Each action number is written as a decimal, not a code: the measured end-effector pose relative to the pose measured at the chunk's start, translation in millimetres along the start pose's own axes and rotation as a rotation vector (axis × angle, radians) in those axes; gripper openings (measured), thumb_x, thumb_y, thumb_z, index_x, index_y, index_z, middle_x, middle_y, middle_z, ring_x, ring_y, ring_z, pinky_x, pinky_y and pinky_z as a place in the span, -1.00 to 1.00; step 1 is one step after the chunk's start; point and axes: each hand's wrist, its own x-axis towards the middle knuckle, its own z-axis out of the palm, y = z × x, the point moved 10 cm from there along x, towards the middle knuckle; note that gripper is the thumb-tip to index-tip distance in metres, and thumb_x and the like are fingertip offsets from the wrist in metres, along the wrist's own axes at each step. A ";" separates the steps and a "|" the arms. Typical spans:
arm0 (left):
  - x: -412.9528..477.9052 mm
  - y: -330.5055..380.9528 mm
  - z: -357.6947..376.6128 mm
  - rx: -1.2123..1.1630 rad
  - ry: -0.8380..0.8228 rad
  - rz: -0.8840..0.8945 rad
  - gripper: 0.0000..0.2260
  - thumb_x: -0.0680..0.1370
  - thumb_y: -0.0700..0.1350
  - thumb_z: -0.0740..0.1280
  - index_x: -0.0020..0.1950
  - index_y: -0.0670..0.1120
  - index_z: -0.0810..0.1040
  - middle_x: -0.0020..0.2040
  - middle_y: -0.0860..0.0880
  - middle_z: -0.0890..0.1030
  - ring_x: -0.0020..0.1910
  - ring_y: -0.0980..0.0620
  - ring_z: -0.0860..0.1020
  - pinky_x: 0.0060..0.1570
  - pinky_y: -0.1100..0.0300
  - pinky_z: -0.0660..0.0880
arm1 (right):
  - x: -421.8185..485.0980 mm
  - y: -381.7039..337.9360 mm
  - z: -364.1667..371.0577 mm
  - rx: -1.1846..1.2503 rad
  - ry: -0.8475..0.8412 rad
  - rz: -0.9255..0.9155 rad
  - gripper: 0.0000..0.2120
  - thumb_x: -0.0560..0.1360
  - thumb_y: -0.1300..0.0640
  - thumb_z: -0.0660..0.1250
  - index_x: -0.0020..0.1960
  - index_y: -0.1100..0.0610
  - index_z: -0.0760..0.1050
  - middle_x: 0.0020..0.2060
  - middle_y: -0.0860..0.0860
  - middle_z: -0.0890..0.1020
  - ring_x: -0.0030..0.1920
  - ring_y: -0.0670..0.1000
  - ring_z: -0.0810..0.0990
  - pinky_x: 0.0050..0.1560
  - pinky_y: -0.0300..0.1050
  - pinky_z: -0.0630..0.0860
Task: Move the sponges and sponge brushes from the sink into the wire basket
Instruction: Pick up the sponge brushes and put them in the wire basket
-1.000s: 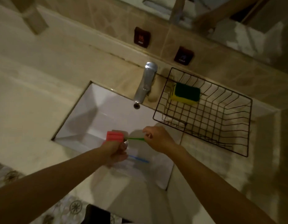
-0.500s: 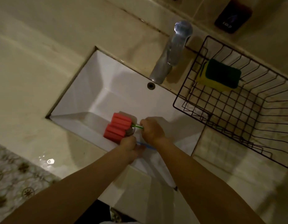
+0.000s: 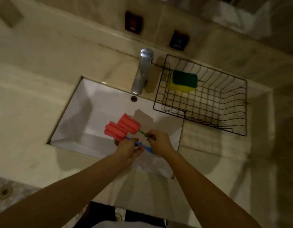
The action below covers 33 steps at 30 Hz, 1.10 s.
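Left grip clenched the blue-handled pink ridged sponge brush; right grip pinched the green-handled pink ridged sponge brush. Both foam heads sat above the white rectangular sink. Yellow-green sponge lay in the black wire basket.

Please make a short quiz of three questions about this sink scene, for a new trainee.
1. True or false: the wire basket already holds a sponge.
2. Which hand holds the brush with the green handle? A) left hand B) right hand C) neither
3. Fill in: the brush in the left hand has a ____ handle.

Key:
1. True. A green and yellow sponge lies in the basket's corner nearest the tap.
2. B. The right hand pinches the green handle; its pink sponge head is over the sink.
3. Blue.
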 end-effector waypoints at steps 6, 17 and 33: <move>-65.2 13.2 32.8 0.225 -0.129 0.064 -0.86 0.60 -0.26 0.17 -0.11 -0.22 0.48 -0.12 -0.21 0.56 -0.16 -0.12 0.57 -0.29 0.10 0.54 | -66.3 -18.6 -87.4 0.012 0.226 -0.019 -0.85 0.51 0.31 0.32 0.01 0.21 0.64 -0.08 0.16 0.70 -0.06 0.11 0.63 -0.05 -0.13 0.51; -96.5 19.2 136.3 0.365 -0.288 0.097 -0.85 0.62 -0.22 0.14 0.02 -0.25 0.47 -0.07 -0.23 0.57 -0.14 -0.11 0.60 -0.24 0.12 0.58 | -40.4 5.9 -224.6 -0.077 0.428 -0.024 -0.72 0.50 0.37 0.30 0.13 0.12 0.62 0.05 0.09 0.68 0.05 0.05 0.62 0.06 -0.09 0.55; -51.5 26.8 199.2 0.310 -0.293 0.143 -0.84 0.62 -0.21 0.14 0.04 -0.27 0.47 -0.04 -0.30 0.59 -0.16 -0.13 0.64 -0.25 0.15 0.64 | 108.8 80.8 -202.9 -0.140 0.183 0.087 -0.79 0.55 0.17 0.35 0.17 0.14 0.58 0.15 0.15 0.60 0.07 0.12 0.58 -0.05 -0.13 0.50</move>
